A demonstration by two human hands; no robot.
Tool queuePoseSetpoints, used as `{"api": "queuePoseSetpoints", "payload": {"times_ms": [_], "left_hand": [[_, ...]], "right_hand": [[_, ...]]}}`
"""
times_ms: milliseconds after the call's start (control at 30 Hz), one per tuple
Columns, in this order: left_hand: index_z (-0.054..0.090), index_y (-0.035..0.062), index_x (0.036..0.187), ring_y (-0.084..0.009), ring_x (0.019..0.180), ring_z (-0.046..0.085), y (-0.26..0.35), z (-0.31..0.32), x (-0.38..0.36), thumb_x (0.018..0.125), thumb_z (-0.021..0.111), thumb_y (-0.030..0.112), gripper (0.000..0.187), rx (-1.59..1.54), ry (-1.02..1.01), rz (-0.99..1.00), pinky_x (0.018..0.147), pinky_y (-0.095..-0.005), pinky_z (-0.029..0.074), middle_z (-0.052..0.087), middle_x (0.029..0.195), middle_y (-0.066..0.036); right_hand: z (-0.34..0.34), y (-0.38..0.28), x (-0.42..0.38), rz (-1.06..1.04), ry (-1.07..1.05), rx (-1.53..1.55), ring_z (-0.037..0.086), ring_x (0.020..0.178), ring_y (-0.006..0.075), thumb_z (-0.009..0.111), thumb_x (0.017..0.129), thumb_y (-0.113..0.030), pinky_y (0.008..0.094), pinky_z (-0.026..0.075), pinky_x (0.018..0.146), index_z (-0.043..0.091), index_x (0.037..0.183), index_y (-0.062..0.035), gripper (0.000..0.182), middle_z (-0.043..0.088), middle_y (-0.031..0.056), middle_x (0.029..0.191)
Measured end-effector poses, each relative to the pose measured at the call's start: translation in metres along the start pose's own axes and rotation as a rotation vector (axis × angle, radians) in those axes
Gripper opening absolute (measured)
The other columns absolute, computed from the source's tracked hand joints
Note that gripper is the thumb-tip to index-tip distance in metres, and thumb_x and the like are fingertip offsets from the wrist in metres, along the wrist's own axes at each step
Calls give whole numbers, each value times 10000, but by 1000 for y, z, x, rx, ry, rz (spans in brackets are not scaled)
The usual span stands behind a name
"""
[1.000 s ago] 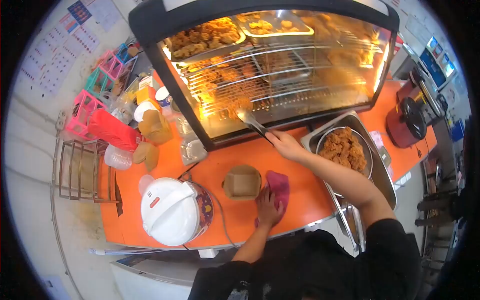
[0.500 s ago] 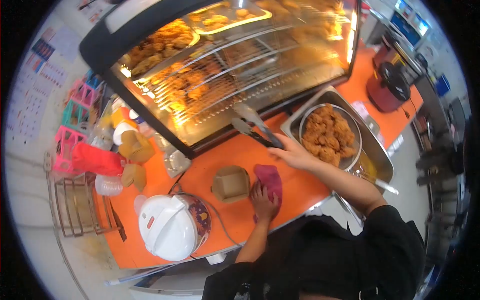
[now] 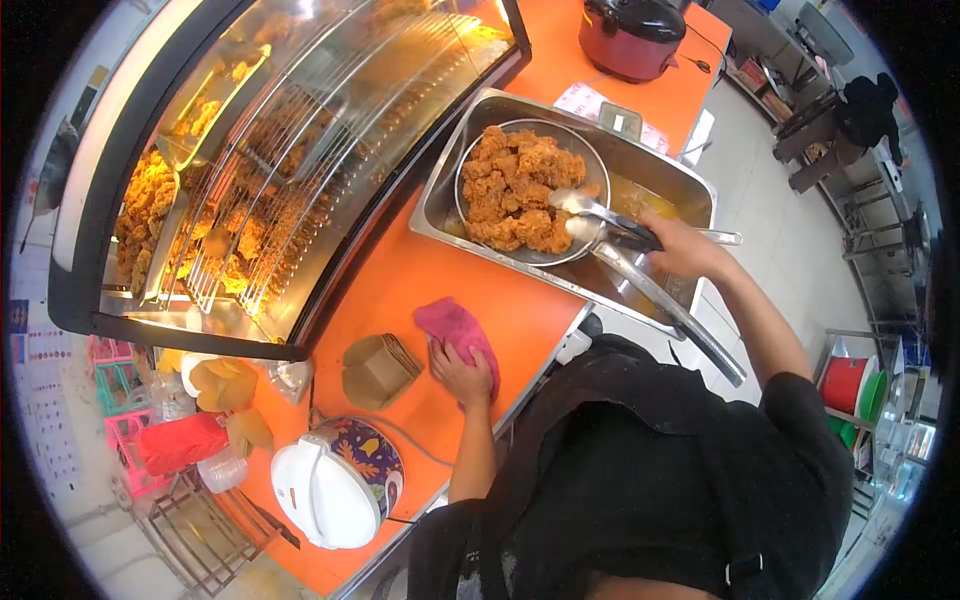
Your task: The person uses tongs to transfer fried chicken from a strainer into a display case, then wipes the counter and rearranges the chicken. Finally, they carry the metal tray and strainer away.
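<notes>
My right hand (image 3: 683,245) grips a pair of metal tongs (image 3: 622,226) with dark handles. The tongs' tips are at the right side of a heap of brown fried chicken pieces (image 3: 522,185). This chicken lies in a round metal strainer (image 3: 602,165) set inside a deep steel tray (image 3: 440,205). My left hand (image 3: 463,372) lies with its fingers stretched over a crumpled pink cloth (image 3: 458,322) on the orange counter. Left of that hand stands a brown cardboard food box (image 3: 375,375).
A lit glass warming cabinet (image 3: 350,170) with fried food fills the upper left. A white-lidded cooker (image 3: 330,485) stands at the lower left, a dark red cooker (image 3: 628,45) at the top. One long metal handle (image 3: 690,325) juts over the tray's near edge.
The view has turned right. My right hand has carried the tongs from in front of the warming cabinet to the chicken in the strainer. My left hand stays on the cloth.
</notes>
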State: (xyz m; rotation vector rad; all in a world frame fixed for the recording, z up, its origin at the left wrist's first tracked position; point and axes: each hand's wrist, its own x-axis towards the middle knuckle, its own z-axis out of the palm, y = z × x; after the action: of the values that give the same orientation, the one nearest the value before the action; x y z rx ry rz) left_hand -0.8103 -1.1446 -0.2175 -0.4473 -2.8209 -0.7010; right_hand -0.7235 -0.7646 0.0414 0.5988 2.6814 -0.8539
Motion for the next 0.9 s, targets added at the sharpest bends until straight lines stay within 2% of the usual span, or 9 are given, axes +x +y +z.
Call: {"api": "queuePoseSetpoints", "payload": {"times_ms": [200,300,367,467,600,700,733,767,900], "left_hand": [[529,-12,1211,-402,1281,417,0,1,-1,843,573,261,460,-12,17,-13,1061,-539,318,467,1355,-230],[529,-14,1209,-402,1280,418,0,1,0,841,572,258,459,-22,20,-22,1059,-537,321,467,1358,-229],[529,-14,1209,-402,1280,418,0,-1,-1,840,571,256,460,-28,27,-29,1059,-536,322,467,1359,-229],[531,-15,1207,-401,1280,418,1,-1,-1,840,569,255,457,-30,46,-56,1059,-536,323,468,1358,-231],[534,-19,1200,-400,1282,417,1,-2,-1,841,568,261,456,-29,25,-69,1061,-534,321,467,1361,-229],[534,-23,1197,-400,1283,417,-1,-1,0,841,567,266,460,-9,29,-54,1061,-534,320,467,1361,-227],[533,-24,1197,-399,1283,417,-2,1,-1,841,567,268,462,3,32,-45,1062,-535,319,467,1362,-226],[533,-24,1197,-399,1283,417,-2,0,0,841,567,268,462,1,34,-42,1062,-535,319,467,1362,-226],[534,-21,1201,-398,1282,413,4,-4,1,837,588,254,459,9,-1,-64,1071,-520,307,468,1347,-233]], "right_hand": [[10,-23,37,168,-423,262,691,722,169,602,837,-109,301,526,540,391,1314,56,547,679,152,865],[43,-6,63,280,-409,555,677,707,184,599,874,-107,300,521,539,385,1318,70,523,679,150,847],[61,3,68,290,-384,658,610,608,164,565,955,-267,271,487,492,439,1200,29,405,646,116,797],[72,-2,63,753,-639,1249,506,521,124,383,980,-582,239,433,429,421,918,-109,479,542,93,715],[78,-35,36,619,-351,977,476,463,83,316,1010,-546,233,403,411,530,806,-95,539,511,3,587],[94,-17,19,491,-345,796,462,521,132,330,1025,-475,289,414,482,522,1007,-65,454,525,49,681],[92,-15,11,450,-318,571,480,534,150,337,1020,-477,312,414,520,552,939,-43,491,522,62,676],[92,-26,-7,117,-54,443,491,542,165,336,1015,-487,316,394,525,575,841,-19,554,516,68,652],[82,-22,-29,206,-88,614,491,567,135,323,1022,-477,280,395,515,593,877,-19,551,525,50,664]]}}
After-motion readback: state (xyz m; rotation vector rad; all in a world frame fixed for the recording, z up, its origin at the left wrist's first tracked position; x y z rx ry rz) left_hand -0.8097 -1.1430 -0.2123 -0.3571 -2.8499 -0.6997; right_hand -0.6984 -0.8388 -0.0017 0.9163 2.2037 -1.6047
